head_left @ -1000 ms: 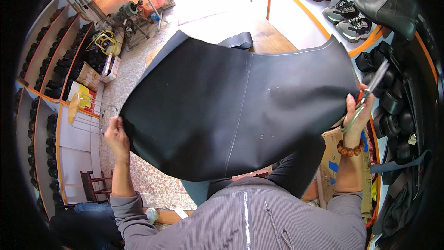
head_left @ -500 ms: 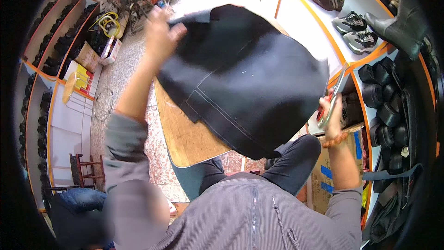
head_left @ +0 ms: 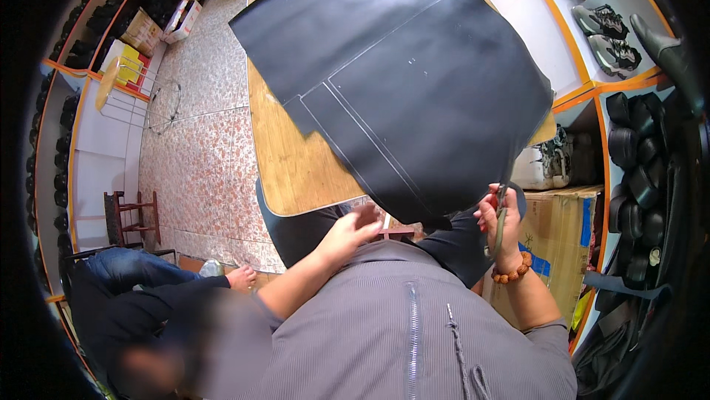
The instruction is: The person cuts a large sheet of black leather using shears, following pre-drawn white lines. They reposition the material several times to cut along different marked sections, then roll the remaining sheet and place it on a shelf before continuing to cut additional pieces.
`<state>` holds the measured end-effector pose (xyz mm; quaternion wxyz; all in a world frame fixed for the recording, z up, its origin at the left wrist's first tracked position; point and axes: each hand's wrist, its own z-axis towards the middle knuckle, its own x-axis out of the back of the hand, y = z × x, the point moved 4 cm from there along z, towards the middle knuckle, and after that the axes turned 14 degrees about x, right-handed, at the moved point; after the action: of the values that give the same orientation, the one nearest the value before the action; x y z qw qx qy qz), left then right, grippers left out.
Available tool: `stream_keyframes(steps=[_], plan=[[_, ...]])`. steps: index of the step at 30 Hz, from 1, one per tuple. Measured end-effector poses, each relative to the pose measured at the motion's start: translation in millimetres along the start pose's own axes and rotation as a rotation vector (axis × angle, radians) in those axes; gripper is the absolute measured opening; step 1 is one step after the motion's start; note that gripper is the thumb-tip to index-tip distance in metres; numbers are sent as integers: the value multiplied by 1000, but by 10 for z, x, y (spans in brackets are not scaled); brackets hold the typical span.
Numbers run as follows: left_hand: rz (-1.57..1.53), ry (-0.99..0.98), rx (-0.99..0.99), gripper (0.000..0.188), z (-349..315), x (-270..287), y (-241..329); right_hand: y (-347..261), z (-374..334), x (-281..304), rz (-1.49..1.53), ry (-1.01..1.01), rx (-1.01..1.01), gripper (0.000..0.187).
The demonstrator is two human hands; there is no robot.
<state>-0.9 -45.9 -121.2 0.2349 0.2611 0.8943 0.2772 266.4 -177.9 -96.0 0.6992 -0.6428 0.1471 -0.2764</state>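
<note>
A large black leather sheet (head_left: 414,82) with pale marked lines lies spread over a wooden table (head_left: 296,163); its near edge hangs over the table toward me. My left hand (head_left: 353,233) is at that near edge, fingers curled on the sheet. My right hand (head_left: 497,231), with a bead bracelet on its wrist, grips a pair of scissors (head_left: 501,211) whose blades point up at the sheet's near right edge.
A cardboard box (head_left: 551,233) stands at my right, below shelves of shoes (head_left: 606,37). Dark boots (head_left: 636,156) fill racks at the far right. Another person in jeans (head_left: 140,281) sits low at my left beside a wooden stool (head_left: 133,215). Tiled floor lies left of the table.
The sheet, held up in the air by both hands before, has come down flat onto the table. My left hand has dropped from high up to the sheet's near edge.
</note>
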Motion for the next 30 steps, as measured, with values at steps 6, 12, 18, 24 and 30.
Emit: stream_keyframes(steps=[6,12,18,24,30], plan=[[-232,-126,297,59,445,-268,9,-105,-233,-117,96,-121,-27,38],[-604,-159,198,43,230,-85,-108,-135,-373,-192,90,-395,-29,43],[-838,-164,159,42,-26,40,-125,-141,-457,-321,-2,-692,-30,49],[-545,-205,228,34,-47,-202,-167,-194,-711,-169,-87,-756,-140,49],[-509,-355,195,30,-155,-269,-241,-149,-1104,-194,-35,-758,-362,51]])
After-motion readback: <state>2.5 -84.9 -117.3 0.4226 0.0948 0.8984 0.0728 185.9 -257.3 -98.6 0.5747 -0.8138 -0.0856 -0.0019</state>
